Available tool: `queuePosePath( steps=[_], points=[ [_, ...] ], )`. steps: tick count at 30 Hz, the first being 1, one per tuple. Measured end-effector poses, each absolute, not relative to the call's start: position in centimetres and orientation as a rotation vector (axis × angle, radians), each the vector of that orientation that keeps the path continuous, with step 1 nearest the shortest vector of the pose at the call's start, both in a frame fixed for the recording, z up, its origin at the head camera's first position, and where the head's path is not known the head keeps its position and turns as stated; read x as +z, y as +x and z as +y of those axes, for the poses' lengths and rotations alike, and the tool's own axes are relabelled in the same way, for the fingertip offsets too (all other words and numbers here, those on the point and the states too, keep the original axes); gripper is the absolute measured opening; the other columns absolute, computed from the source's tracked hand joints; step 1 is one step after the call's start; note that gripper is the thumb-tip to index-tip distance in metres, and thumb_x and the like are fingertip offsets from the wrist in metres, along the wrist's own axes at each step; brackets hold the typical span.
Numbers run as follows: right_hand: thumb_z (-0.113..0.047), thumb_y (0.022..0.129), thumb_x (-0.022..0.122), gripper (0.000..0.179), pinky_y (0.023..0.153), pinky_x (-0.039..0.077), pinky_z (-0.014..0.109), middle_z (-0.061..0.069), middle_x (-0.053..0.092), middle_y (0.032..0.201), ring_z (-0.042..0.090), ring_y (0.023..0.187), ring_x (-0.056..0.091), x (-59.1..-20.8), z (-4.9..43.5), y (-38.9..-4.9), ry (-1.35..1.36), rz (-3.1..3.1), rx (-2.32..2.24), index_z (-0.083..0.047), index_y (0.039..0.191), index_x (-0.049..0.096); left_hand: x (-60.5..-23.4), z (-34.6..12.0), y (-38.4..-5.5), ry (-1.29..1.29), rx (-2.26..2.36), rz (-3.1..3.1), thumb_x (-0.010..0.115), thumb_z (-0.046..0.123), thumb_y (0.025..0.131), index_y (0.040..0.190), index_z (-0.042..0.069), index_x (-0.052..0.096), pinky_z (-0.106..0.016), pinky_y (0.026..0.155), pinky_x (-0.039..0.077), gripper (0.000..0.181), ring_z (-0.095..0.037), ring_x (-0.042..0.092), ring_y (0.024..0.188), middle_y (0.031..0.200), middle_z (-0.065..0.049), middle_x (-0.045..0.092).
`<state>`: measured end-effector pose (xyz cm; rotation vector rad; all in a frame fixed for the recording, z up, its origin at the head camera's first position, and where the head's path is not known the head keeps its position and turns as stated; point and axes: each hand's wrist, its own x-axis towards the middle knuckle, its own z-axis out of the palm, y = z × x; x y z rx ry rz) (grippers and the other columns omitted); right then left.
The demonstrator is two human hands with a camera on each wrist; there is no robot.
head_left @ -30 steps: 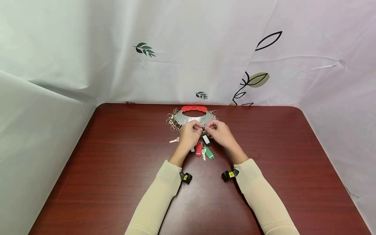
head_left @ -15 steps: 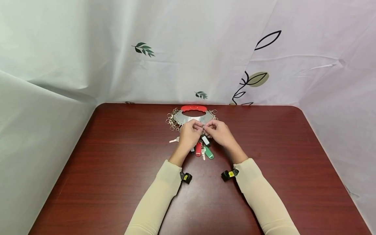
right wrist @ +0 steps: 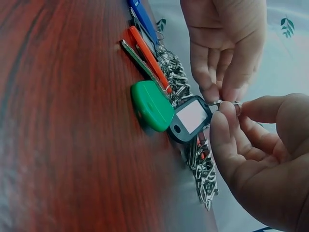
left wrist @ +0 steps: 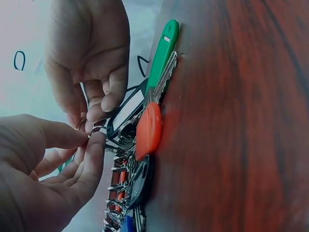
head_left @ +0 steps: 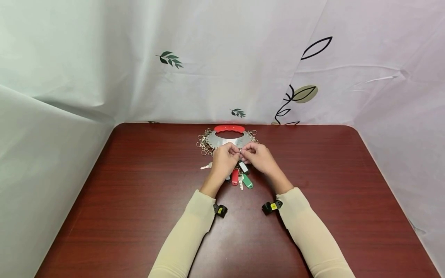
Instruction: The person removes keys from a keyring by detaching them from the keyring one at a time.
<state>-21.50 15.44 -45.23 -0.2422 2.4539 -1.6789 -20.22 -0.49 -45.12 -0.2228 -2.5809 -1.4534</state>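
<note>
Presently | left hand (head_left: 223,159) and right hand (head_left: 260,158) together, pinching small ring (right wrist: 238,108) between metal plate (head_left: 227,142) and black tag (head_left: 244,167) | likely fastening or freeing it | probably needs firm counter-hold next

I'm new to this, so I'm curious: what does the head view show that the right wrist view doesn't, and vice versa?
Of the two, only the head view shows the cream sleeves and the black wrist devices; only the right wrist view shows a blue tag. Both show the green tag, red tag and white-labelled black tag.
</note>
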Motion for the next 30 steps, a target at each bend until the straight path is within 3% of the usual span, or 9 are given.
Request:
queuePosePath(
  steps=[8, 30],
  points=[
    [-0.012, 0.101, 0.066, 0.017, 0.066, 0.061, 0.028, 0.016, 0.074, 0.084, 0.012, 0.067, 0.069, -45.44, 15.30, -21.50, -0.233, 2.490, -1.652, 0.005, 0.102, 0.069, -45.16, -0.46, -20.12, -0.302, -1.355, -2.573, 0.074, -0.002, 0.086, 0.083, 0.005, 0.071, -0.028, 0.067, 0.056, 0.008, -0.018, 0.067, 0.068, 0.076, -0.008, 0.073],
    [-0.006, 0.102, 0.062, 0.015, 0.065, 0.060, 0.025, 0.013, 0.071, 0.081, 0.009, 0.066, 0.067, -45.57, 15.03, -21.47, -0.197, 2.386, -1.751, 0.009, 0.103, 0.064, -45.18, -0.73, -20.22, -0.325, -1.306, -2.620, 0.072, -0.002, 0.082, 0.081, 0.005, 0.067, -0.030, 0.065, 0.053, 0.008, -0.017, 0.063, 0.065, 0.073, -0.008, 0.070]
  ],
)
